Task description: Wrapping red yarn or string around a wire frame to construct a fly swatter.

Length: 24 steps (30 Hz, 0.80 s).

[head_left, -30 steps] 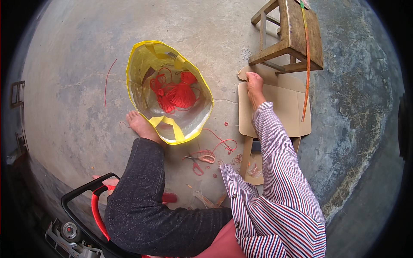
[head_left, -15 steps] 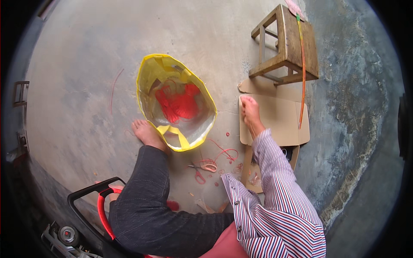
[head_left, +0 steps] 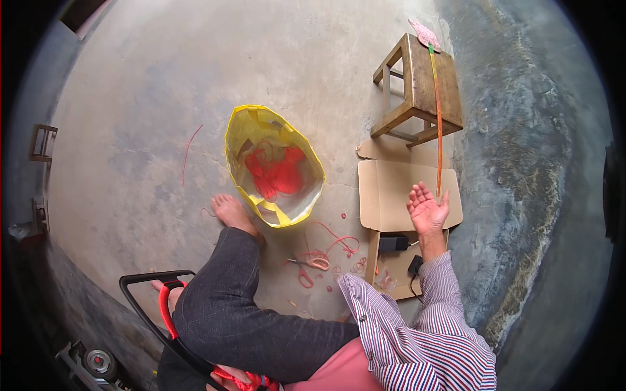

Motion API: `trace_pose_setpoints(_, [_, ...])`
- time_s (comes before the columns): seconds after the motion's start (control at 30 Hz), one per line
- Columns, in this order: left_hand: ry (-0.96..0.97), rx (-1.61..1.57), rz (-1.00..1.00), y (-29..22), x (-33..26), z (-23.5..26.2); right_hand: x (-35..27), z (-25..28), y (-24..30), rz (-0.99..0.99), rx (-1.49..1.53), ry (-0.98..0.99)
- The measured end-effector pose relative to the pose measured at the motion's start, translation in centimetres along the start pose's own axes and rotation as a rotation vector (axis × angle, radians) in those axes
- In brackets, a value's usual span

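Note:
Palm up and fingers spread, my right hand (head_left: 428,210) holds nothing. It is over the open cardboard box (head_left: 378,195), close to the lower end of a long orange strip (head_left: 437,117). That strip hangs from a stool, with a pink patterned piece (head_left: 425,35) at its upper end. What seems to be a bit of my left hand (head_left: 240,374) shows at the bottom edge beside bright red material (head_left: 255,383); its fingers are hidden. Scissors (head_left: 317,263) with reddish handles lie on the floor beside red cord (head_left: 342,241).
A yellow-rimmed bag (head_left: 313,140) with red strands (head_left: 277,173) inside stands left of the box. The wooden stool (head_left: 448,85) is beyond the box. Black adapters (head_left: 392,244) lie in the box. A black and red handle (head_left: 164,306) rises at lower left.
My right hand has drawn back toward me and right, turning from a curled hand to an open palm. The view has shifted, and red material now shows at the bottom edge.

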State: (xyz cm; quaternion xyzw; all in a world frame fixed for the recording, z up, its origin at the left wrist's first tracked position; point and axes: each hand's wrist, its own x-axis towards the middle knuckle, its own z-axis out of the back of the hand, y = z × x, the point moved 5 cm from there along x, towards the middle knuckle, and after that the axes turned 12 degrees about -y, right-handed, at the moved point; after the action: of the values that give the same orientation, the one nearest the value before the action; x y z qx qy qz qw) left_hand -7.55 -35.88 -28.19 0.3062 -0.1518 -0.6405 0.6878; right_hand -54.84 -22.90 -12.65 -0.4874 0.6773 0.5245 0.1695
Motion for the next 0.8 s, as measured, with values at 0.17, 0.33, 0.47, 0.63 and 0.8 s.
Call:
trace_pose_setpoints(0.17, [-0.042, -0.002, -0.010, -1.6, 0.4, -1.3, -0.9, -1.9, 3.1, 0.049, -0.092, 0.175])
trace_pose_setpoints(0.33, [-0.035, -0.022, 0.015, -1.8, 1.5, -6.1, -1.8, -4.6, 3.8, 0.073, -0.139, 0.252])
trace_pose_setpoints(0.47, [-0.019, -0.049, 0.041, -2.1, 2.0, -6.9, -2.2, -5.5, 4.6, 0.122, -0.196, 0.269])
trace_pose_setpoints(0.63, [-0.056, -0.031, -0.010, -2.2, 1.3, -5.8, -3.0, -5.5, 5.4, 0.254, -0.185, 0.222])
trace_pose_setpoints(0.8, [-0.015, -0.061, 0.001, -1.4, 0.7, -3.6, -6.5, -7.2, 6.7, 0.483, -0.173, 0.213])
